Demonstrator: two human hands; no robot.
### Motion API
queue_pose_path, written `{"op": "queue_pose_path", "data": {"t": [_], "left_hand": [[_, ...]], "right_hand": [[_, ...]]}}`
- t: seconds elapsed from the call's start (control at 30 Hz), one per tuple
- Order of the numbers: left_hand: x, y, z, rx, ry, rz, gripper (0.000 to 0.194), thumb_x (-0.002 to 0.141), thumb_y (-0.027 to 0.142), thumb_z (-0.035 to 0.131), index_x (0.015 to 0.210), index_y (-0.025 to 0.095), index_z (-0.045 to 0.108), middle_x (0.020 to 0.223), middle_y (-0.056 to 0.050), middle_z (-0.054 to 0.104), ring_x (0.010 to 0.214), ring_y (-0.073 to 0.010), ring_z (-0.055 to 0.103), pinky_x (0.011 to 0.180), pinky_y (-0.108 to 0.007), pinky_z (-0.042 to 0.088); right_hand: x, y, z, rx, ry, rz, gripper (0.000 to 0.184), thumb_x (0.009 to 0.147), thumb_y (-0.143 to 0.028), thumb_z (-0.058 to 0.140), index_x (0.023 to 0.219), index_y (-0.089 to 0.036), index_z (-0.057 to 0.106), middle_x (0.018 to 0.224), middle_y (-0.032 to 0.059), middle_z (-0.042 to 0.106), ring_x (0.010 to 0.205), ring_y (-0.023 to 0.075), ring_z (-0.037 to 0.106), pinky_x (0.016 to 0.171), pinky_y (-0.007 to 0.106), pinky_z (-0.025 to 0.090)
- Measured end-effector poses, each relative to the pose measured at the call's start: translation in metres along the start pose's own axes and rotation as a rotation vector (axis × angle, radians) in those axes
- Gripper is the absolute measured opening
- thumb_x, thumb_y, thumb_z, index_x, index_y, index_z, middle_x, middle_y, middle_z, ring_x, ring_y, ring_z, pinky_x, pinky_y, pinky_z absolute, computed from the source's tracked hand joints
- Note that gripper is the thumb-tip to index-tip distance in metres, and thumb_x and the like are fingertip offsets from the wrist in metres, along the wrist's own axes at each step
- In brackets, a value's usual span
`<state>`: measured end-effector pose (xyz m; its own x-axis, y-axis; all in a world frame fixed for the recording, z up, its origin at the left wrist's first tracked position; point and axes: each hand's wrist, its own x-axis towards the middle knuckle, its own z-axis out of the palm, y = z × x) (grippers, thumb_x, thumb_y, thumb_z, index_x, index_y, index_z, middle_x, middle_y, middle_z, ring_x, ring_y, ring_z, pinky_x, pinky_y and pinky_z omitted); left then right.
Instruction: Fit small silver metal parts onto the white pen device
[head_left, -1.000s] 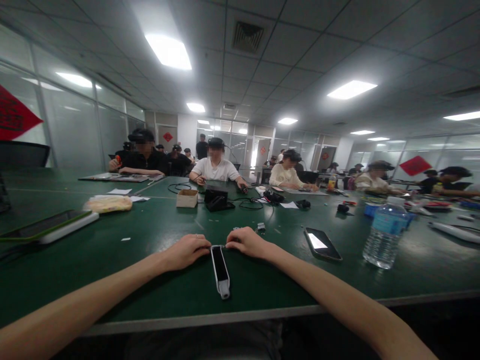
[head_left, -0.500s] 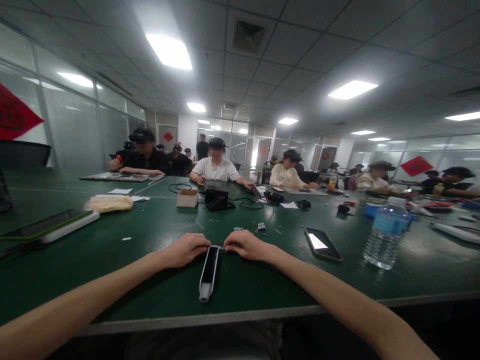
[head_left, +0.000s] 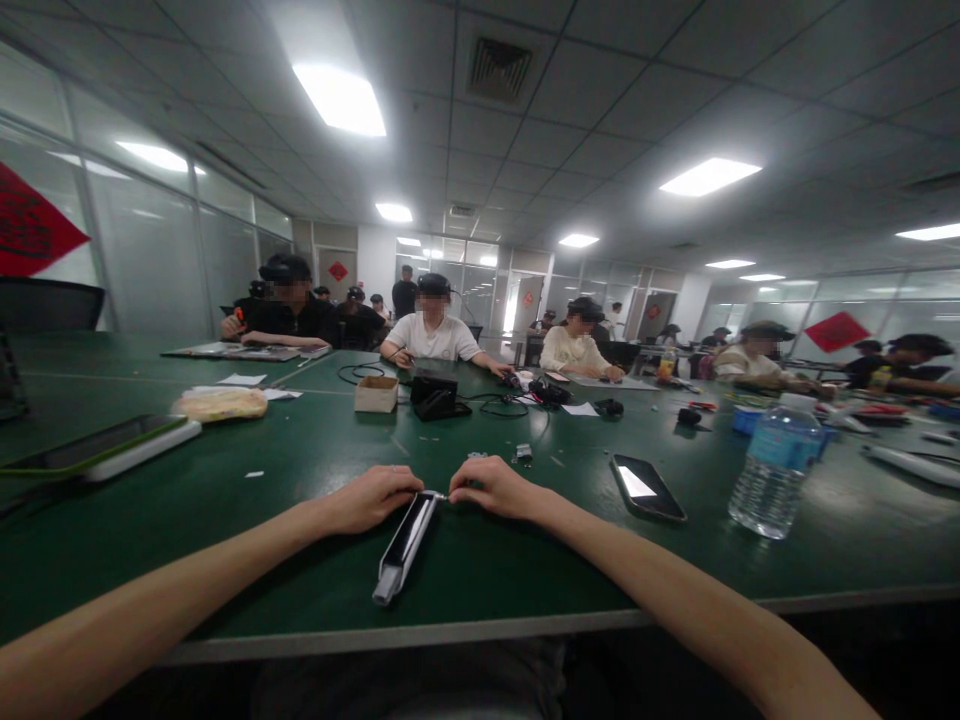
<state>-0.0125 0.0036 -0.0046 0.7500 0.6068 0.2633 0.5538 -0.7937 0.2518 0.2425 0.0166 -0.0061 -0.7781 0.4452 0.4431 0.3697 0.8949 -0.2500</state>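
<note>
A slim black-and-white handheld device (head_left: 405, 543) lies slanted on the green table, its pale lower end toward me and to the left. My left hand (head_left: 371, 500) rests at its upper end, with the fingertips touching it. My right hand (head_left: 491, 490) comes in from the other side, and its fingertips pinch toward the same end. A short thin metal piece seems to span the gap between my hands, but it is too small to identify. My forearms lie bare across the table edge.
A smartphone (head_left: 646, 488) and a water bottle (head_left: 776, 470) stand to my right. A green-edged phone (head_left: 97, 448), a food bag (head_left: 221, 403), a cardboard box (head_left: 376, 394), and a black unit with cables (head_left: 435, 398) lie ahead. Several co-workers sit across the table.
The device's lower end has swung to the left, turning about its upper end, while my hands have stayed nearly in place.
</note>
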Motion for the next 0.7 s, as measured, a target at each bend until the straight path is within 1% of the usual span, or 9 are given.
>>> {"op": "queue_pose_path", "data": {"t": [0.2,0.4,0.57,0.7], "left_hand": [[-0.0003,-0.0021,0.001,-0.009,-0.01,0.006,0.027,0.094,0.025,0.04,0.107,0.019,0.063,0.097,-0.005,0.064,0.086,-0.0162,0.059,0.077,-0.025,0.045],[0.0005,-0.0004,0.0002,-0.004,-0.021,-0.001,0.026,0.093,0.024,0.042,0.108,0.019,0.063,0.097,-0.005,0.064,0.087,-0.0164,0.06,0.078,-0.025,0.045],[0.0002,0.0056,-0.0026,0.007,-0.018,-0.025,0.026,0.092,0.021,0.043,0.105,0.017,0.064,0.095,-0.006,0.064,0.085,-0.0161,0.059,0.076,-0.025,0.045],[0.0004,0.0028,-0.0011,0.008,-0.006,-0.019,0.026,0.092,0.023,0.043,0.105,0.017,0.064,0.095,-0.005,0.064,0.084,-0.0163,0.059,0.075,-0.025,0.045]], "right_hand": [[-0.0001,0.0026,0.0004,0.011,-0.008,-0.013,0.017,0.087,-0.031,0.062,0.086,-0.015,0.068,0.084,0.0045,0.069,0.078,0.0139,0.062,0.076,0.024,0.045],[-0.0011,0.0044,0.0026,0.023,0.004,-0.049,0.016,0.087,-0.028,0.061,0.086,-0.013,0.068,0.082,0.0052,0.068,0.077,0.0139,0.062,0.075,0.024,0.045],[-0.0011,0.003,0.0023,-0.017,-0.02,-0.01,0.014,0.088,-0.027,0.06,0.087,-0.015,0.068,0.084,0.0049,0.069,0.078,0.0138,0.062,0.075,0.024,0.045],[-0.0001,0.0002,0.0027,-0.073,-0.034,0.02,0.013,0.088,-0.024,0.059,0.088,-0.014,0.067,0.085,0.0055,0.068,0.079,0.0144,0.061,0.075,0.024,0.045]]}}
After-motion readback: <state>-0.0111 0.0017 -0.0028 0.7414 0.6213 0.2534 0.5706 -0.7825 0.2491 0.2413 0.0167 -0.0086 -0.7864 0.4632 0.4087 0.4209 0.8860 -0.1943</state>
